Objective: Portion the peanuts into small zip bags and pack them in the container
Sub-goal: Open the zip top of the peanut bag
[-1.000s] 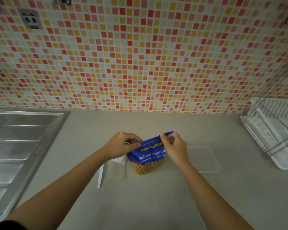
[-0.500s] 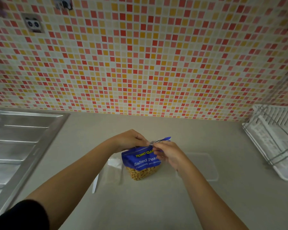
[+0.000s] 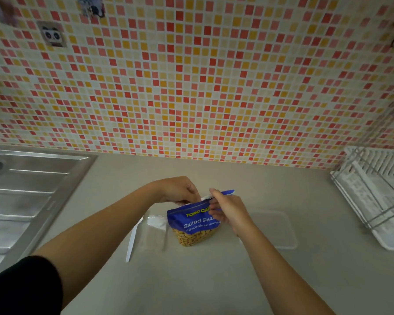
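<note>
A blue salted-peanut bag [image 3: 192, 222] with a clear window full of peanuts stands upright on the beige counter [image 3: 203, 280]. My left hand [image 3: 176, 189] pinches the bag's top edge at its left side. My right hand [image 3: 228, 210] pinches the top strip at the right, and that strip sticks out past my fingers, partly torn away. Flat clear zip bags [image 3: 156, 233] lie on the counter just left of the peanut bag. A shallow clear plastic container [image 3: 278, 228] sits to the right, behind my right wrist.
A steel sink drainboard [image 3: 30, 196] fills the left side. A white dish rack [image 3: 378, 196] with wire bars stands at the right edge. A white flat strip [image 3: 132, 242] lies left of the zip bags. The mosaic tile wall rises behind the counter.
My hands have moved closer together on the bag's top. The right hand has pulled the top strip across, and the tear along the top has opened further.
</note>
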Available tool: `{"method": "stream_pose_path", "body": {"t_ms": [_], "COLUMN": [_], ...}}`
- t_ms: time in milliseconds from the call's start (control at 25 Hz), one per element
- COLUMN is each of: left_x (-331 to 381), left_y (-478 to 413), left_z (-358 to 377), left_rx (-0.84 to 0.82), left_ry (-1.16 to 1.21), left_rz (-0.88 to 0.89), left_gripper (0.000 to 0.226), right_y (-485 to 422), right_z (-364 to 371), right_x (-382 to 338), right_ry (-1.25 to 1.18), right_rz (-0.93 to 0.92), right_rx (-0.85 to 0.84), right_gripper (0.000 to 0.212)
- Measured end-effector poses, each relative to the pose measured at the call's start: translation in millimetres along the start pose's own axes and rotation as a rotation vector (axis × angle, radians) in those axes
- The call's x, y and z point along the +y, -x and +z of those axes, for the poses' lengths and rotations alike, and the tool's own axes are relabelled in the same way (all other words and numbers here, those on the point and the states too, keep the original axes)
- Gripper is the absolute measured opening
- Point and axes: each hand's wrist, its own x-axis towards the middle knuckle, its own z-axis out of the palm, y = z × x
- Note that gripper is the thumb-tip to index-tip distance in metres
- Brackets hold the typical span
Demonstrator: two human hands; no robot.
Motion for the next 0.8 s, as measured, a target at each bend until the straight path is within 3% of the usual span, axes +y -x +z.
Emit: {"method": "stream_pose_path", "body": {"t_ms": [160, 360, 520, 680, 800], "left_x": [-6.3, -4.4, -13.5, -12.6, -6.5], "left_y": [2.1, -2.7, -5.4, -0.4, 4.6], "left_z": [2.2, 10.9, 11.7, 1.0, 4.5], "left_rx": [0.113, 0.402, 0.561, 0.511, 0.457], "left_ry": [-0.084, -0.518, -0.623, -0.626, -0.699], "left_rz": [0.081, 0.200, 0.167, 0.192, 0.212], "left_gripper": [0.015, 0.020, 0.023, 0.025, 0.025], "right_y": [0.5, 0.5, 4.6, 9.9, 15.0], "right_z": [0.3, 7.0, 8.5, 5.9, 2.1], "right_x": [-5.0, -5.5, -2.2, 3.1, 3.0], "right_ry": [0.092, 0.046, 0.045, 0.040, 0.202], "right_rz": [-0.026, 0.002, -0.010, -0.052, -0.147], "right_rx": [-0.083, -0.081, -0.071, -0.032, 0.011], "right_gripper": [0.023, 0.023, 0.023, 0.022, 0.023]}}
